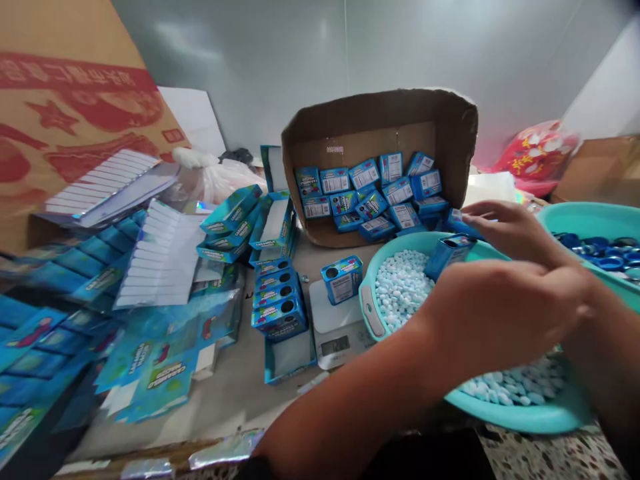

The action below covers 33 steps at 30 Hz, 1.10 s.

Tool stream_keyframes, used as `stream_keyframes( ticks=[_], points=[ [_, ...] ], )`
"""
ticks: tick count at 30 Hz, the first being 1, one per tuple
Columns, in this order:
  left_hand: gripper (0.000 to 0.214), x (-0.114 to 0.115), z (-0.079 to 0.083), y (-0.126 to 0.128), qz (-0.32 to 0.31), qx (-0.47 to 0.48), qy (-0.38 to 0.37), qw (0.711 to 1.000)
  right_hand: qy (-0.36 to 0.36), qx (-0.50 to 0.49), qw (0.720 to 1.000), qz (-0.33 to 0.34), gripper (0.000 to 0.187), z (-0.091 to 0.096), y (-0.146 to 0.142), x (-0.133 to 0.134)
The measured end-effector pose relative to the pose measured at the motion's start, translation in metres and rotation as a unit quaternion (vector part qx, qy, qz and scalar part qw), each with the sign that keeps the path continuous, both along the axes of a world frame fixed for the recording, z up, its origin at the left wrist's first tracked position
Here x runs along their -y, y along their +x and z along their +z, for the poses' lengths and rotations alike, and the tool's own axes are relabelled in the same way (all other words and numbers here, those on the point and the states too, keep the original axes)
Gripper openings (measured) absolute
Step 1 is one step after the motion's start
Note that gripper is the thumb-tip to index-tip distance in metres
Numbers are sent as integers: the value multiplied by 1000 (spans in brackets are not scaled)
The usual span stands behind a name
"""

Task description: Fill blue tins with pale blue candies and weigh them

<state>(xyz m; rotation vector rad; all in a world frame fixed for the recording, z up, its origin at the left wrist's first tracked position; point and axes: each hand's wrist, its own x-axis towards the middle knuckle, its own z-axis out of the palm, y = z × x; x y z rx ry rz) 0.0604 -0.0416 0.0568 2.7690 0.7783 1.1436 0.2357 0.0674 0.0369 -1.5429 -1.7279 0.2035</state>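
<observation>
My left hand (500, 313) hovers over a teal basin (530, 417) full of small white-blue tablets (400, 283). Only its back shows; its fingers are hidden. My right hand (507, 230) reaches in from the right, just above it. Its fingers are closed round the upper end of a small open-topped blue box (449, 253), which is tilted over the basin. The fingertips lie close to the blue boxes (370, 193) piled in a cardboard box (380, 120) lying on its side.
A white scale (333, 330) carries another small blue box (343, 279). A blue tray of blue boxes with round holes in their tops (277, 300) stands left of it. Flat blue cartons (150, 360) and white sheets (163, 257) cover the left. A second teal basin (575, 217) holds dark blue caps.
</observation>
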Motion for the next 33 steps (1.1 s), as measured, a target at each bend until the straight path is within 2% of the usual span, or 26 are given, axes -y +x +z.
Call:
stream_keyframes(
  ticks=[2, 3, 5, 7, 8, 9, 11, 12, 14, 16, 18, 21, 23, 24, 26, 28, 30, 33],
  points=[
    [14, 17, -11, -14, 23, -101, -11, 995, 24, -9, 1000, -8, 12, 4, -6, 2],
    [16, 20, -15, -23, 36, -120, -18, 992, 39, -12, 999, -5, 11, 5, -10, 4],
    [19, 18, -17, -47, 62, -74, -20, 995, 50, -13, 998, 33, 9, 7, -19, 9],
    [14, 11, -15, -79, 118, 49, -29, 991, 3, 1, 992, 126, 13, 6, -30, 18],
    [16, 7, -15, -96, 171, 98, -41, 980, -31, 21, 983, 179, 17, 4, -35, 24],
    [37, 2, -15, -112, 244, 129, -57, 959, -70, 49, 970, 230, 23, 2, -41, 30],
    [88, -7, -23, -138, 401, 105, -127, 901, -131, 117, 942, 284, 37, -4, -53, 44],
    [95, -12, -29, -147, 450, 62, -178, 873, -164, 153, 928, 297, 47, -7, -59, 51],
    [74, -21, -44, -155, 474, -18, -236, 848, -212, 213, 904, 305, 68, -12, -68, 60],
    [44, -28, -54, -154, 460, -38, -248, 852, -231, 250, 891, 300, 77, -14, -75, 63],
    [34, -31, -53, -149, 454, 20, -236, 859, -229, 270, 889, 291, 73, -14, -77, 61],
    [47, -35, -33, -134, 449, 162, -151, 866, -236, 285, 882, 291, 63, -12, -76, 53],
    [51, -37, -14, -116, 409, 253, -83, 873, -248, 273, 880, 297, 62, -10, -75, 48],
    [51, -38, -6, -104, 377, 290, -78, 876, -253, 266, 881, 300, 63, -8, -74, 48],
    [51, -42, 7, -77, 292, 339, -133, 885, -257, 260, 882, 298, 61, -4, -72, 55],
    [50, -45, 13, -50, 208, 340, -217, 891, -241, 264, 890, 283, 48, 0, -67, 71],
    [45, -50, 14, -26, 145, 294, -268, 906, -214, 267, 908, 240, 30, 0, -59, 93],
    [39, -59, 8, 0, 112, 196, -279, 933, -188, 239, 941, 146, 31, -9, -43, 126]
  ],
)
